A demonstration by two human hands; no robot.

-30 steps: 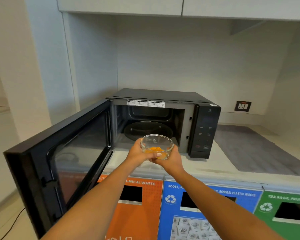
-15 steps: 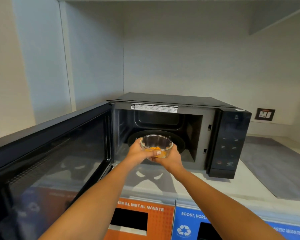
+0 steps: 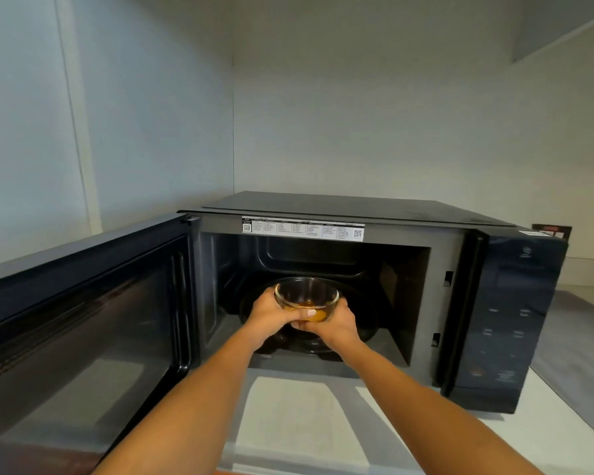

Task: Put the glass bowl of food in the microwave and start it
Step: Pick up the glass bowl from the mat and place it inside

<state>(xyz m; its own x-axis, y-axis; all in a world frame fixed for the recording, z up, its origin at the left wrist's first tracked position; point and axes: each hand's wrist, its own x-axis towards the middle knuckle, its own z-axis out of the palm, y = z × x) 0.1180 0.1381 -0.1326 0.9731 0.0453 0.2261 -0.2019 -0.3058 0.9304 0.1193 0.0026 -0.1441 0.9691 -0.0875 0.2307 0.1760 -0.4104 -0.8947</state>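
A: What do the hands hold?
B: Left hand [image 3: 271, 311] and right hand [image 3: 336, 325] both clasp the glass bowl [image 3: 306, 298], fingers curled under it, orange food inside.

A: What has changed?
B: The bowl, earlier outside the open door [image 3: 83, 323], now sits within the microwave [image 3: 357, 214] cavity, above the turntable [image 3: 360, 323].

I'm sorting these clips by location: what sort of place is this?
Most likely a kitchen or pantry nook. A black microwave sits with its door open on a pale counter set into a plain white alcove, and both hands hold a glass bowl of food inside it.
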